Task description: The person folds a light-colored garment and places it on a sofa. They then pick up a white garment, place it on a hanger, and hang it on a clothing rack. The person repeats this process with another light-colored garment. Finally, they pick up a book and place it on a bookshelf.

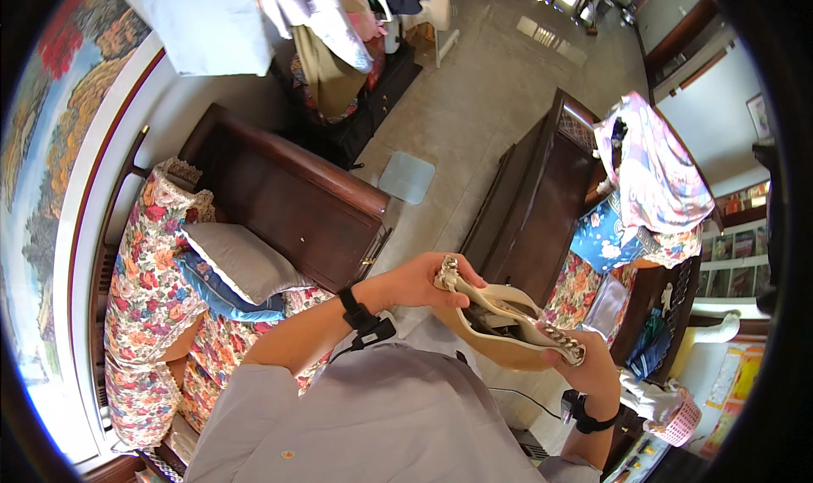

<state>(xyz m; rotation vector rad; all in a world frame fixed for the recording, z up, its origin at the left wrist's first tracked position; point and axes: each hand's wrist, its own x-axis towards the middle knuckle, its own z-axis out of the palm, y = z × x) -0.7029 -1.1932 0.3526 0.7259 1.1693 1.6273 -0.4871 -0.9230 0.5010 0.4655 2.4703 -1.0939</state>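
A cream handbag point(489, 346) with chain fittings is held in front of my torso by both hands, its top open so that dark contents show inside. My left hand point(422, 283) grips the bag's left end beside a metal chain piece. At its right end, my right hand point(587, 362) closes around the rim next to a thick chain. Each wrist wears a black strap with a small device. The bag's underside is hidden.
On the left, a floral sofa point(152, 280) carries a grey cushion point(238, 261) beside a dark wooden cabinet point(286, 191). A pale square mat point(407, 177) lies on the tiles. Right of it stands a dark wooden table point(533, 210); a pink basket point(681, 419) is at lower right.
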